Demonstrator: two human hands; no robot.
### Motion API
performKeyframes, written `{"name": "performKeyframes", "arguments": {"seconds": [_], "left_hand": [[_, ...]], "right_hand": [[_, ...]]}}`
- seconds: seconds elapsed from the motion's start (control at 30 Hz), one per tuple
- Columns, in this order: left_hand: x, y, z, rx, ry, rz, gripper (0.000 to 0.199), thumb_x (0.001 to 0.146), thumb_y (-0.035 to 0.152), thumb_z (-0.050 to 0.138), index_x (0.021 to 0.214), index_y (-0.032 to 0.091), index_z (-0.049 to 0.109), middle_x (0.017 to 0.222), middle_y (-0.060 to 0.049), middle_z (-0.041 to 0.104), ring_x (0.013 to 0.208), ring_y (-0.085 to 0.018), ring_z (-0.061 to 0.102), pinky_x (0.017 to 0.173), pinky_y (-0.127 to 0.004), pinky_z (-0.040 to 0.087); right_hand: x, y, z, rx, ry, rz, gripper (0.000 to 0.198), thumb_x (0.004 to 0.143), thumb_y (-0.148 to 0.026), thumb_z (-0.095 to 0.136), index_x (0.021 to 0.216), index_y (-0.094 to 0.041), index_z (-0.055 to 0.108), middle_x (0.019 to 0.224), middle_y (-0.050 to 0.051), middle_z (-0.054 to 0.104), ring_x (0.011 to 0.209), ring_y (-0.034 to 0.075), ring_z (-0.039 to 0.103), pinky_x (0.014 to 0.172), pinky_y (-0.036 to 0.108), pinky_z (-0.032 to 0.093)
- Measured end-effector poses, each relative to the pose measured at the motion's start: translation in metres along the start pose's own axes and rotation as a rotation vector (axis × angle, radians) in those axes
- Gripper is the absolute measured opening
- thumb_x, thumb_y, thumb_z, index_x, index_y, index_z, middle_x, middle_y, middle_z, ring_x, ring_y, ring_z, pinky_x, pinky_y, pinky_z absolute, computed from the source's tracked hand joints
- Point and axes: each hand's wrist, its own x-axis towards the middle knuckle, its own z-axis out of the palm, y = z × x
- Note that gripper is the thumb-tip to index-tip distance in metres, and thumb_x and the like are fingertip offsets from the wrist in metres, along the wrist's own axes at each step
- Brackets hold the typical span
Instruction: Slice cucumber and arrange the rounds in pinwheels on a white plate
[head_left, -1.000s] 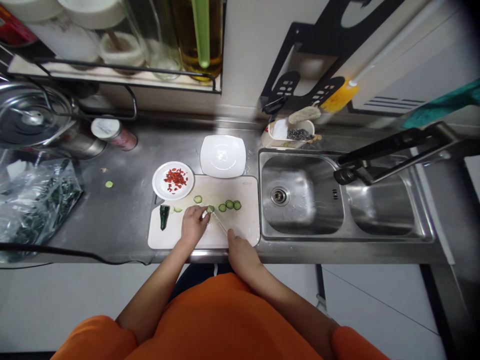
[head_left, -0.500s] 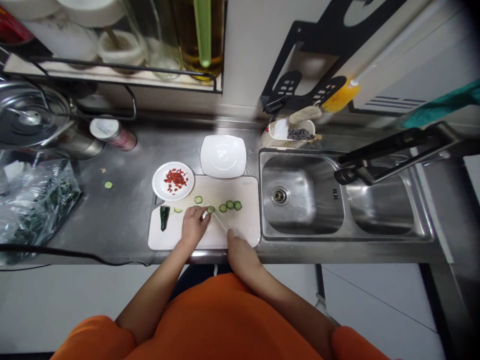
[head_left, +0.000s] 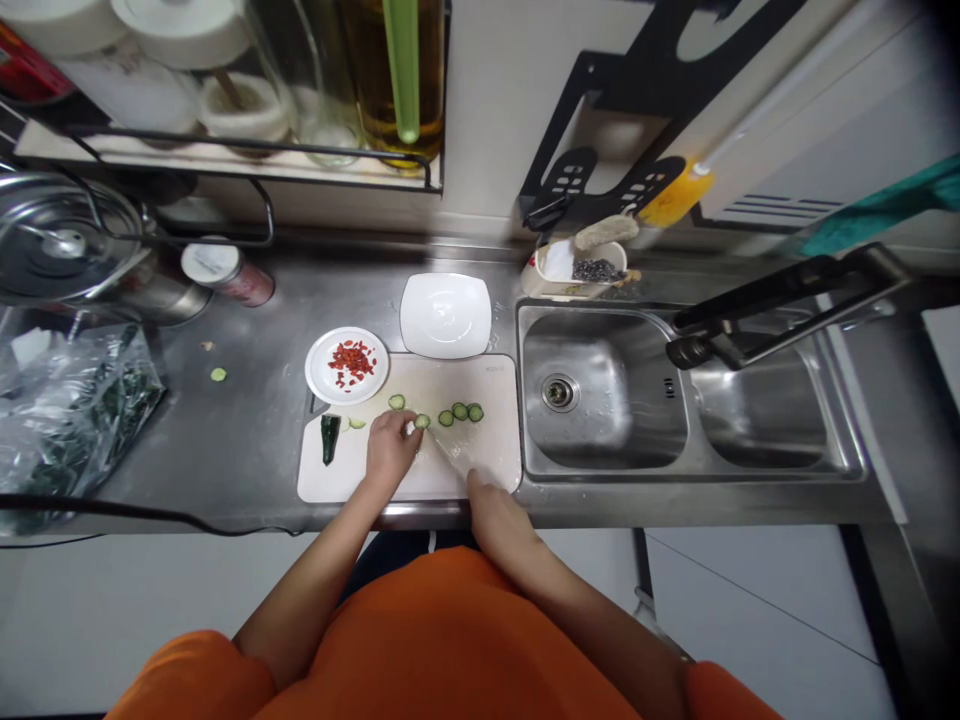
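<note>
Through the head view I have the slice (head_left: pixel 422 421) near the middle of the board (head_left: pixel 487 380), at the fingertips of the left grip (head_left: pixel 389 455). That grip is nearly closed, thumb and fingers pinched at the slice's edge; whether the slice touches the board I can't tell.

The right grip (head_left: pixel 502 515) is curled round the knife (head_left: pixel 448 452), its handle hidden in the palm. The blade runs from the slice towards half past four, blurred, so I can't judge contact at the tip.

I expect the slice to weigh next to nothing, bend easily and tear if squeezed. Its cut faces should be wet and slick, so I'd hold it lightly by the skin at the rim. The knife should be stiff, and I'd take it by the handle alone.

At three o'clock from the slice lie three rounds (head_left: pixel 460 411), and at ten a lone round (head_left: pixel 397 402); flat on the board, they may cling. The stub (head_left: pixel 329 440) at nine looks firmer, best held by its skinned sides, though it could roll.
</note>
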Motion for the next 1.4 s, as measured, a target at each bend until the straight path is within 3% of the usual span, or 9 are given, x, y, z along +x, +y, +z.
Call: {"name": "performKeyframes", "arguments": {"seconds": [0.27, 0.4, 0.57, 0.7, 0.8, 0.97, 1.2, 1.4], "left_hand": [[0.005, 0.009, -0.007, -0.033, -0.065, -0.033, 0.013, 0.081, 0.023, 0.051, 0.076, 0.020, 0.063, 0.075, -0.003, 0.065, 0.072, -0.018, 0.058, 0.071, -0.031, 0.045], [0.016, -0.003, -0.013, 0.039, 0.058, -0.110, 0.018, 0.082, 0.027, 0.051, 0.088, 0.019, 0.065, 0.080, -0.004, 0.067, 0.074, -0.020, 0.059, 0.072, -0.032, 0.045], [0.027, -0.017, -0.020, 0.222, 0.103, -0.029, 0.020, 0.083, 0.024, 0.048, 0.087, 0.019, 0.067, 0.077, -0.007, 0.066, 0.077, -0.022, 0.058, 0.074, -0.034, 0.043], [0.026, -0.013, -0.021, 0.203, 0.099, 0.056, 0.024, 0.087, 0.024, 0.045, 0.096, 0.019, 0.067, 0.091, -0.009, 0.066, 0.087, -0.023, 0.057, 0.082, -0.037, 0.043], [0.024, -0.002, -0.012, 0.074, 0.013, 0.146, 0.024, 0.086, 0.026, 0.048, 0.103, 0.020, 0.065, 0.099, -0.009, 0.065, 0.093, -0.022, 0.057, 0.088, -0.037, 0.044], [0.022, 0.017, 0.013, -0.003, -0.202, 0.263, 0.028, 0.083, 0.026, 0.055, 0.109, 0.021, 0.064, 0.096, -0.008, 0.062, 0.093, -0.021, 0.056, 0.084, -0.036, 0.047], [0.021, 0.021, 0.019, -0.015, -0.253, 0.269, 0.026, 0.082, 0.022, 0.053, 0.105, 0.021, 0.064, 0.094, -0.008, 0.060, 0.094, -0.021, 0.055, 0.084, -0.035, 0.047], [0.025, 0.026, 0.016, -0.034, -0.266, 0.218, 0.010, 0.079, 0.019, 0.056, 0.086, 0.020, 0.063, 0.084, -0.005, 0.062, 0.085, -0.020, 0.056, 0.081, -0.035, 0.046]], "right_hand": [[-0.001, 0.017, 0.009, 0.002, 0.020, -0.024, 0.044, 0.080, 0.002, 0.031, 0.117, -0.015, 0.046, 0.096, 0.013, 0.066, 0.092, 0.024, 0.063, 0.070, 0.029, 0.043], [-0.002, 0.020, 0.011, -0.009, 0.023, -0.028, 0.044, 0.078, 0.003, 0.032, 0.116, -0.015, 0.046, 0.094, 0.012, 0.066, 0.091, 0.024, 0.063, 0.069, 0.028, 0.042], [-0.003, 0.024, 0.009, -0.009, 0.003, -0.037, 0.043, 0.079, 0.002, 0.033, 0.116, -0.016, 0.045, 0.093, 0.011, 0.066, 0.091, 0.023, 0.063, 0.068, 0.027, 0.041], [-0.004, 0.026, 0.011, -0.014, -0.001, -0.032, 0.046, 0.079, 0.002, 0.034, 0.120, -0.017, 0.043, 0.095, 0.011, 0.066, 0.091, 0.023, 0.062, 0.068, 0.028, 0.041], [-0.006, 0.028, 0.012, -0.016, -0.010, -0.024, 0.043, 0.080, 0.002, 0.035, 0.117, -0.017, 0.045, 0.094, 0.011, 0.066, 0.090, 0.023, 0.063, 0.068, 0.027, 0.042], [-0.013, 0.032, 0.011, -0.040, 0.014, -0.021, 0.044, 0.078, 0.001, 0.036, 0.117, -0.016, 0.046, 0.096, 0.012, 0.066, 0.089, 0.023, 0.063, 0.067, 0.027, 0.043], [-0.017, 0.041, 0.013, -0.056, 0.023, -0.033, 0.044, 0.076, -0.003, 0.045, 0.119, -0.015, 0.046, 0.095, 0.013, 0.066, 0.089, 0.025, 0.063, 0.068, 0.029, 0.044], [-0.015, 0.043, 0.015, -0.050, 0.013, -0.044, 0.048, 0.075, -0.003, 0.045, 0.121, -0.015, 0.045, 0.097, 0.012, 0.066, 0.089, 0.025, 0.063, 0.068, 0.028, 0.043]]}}
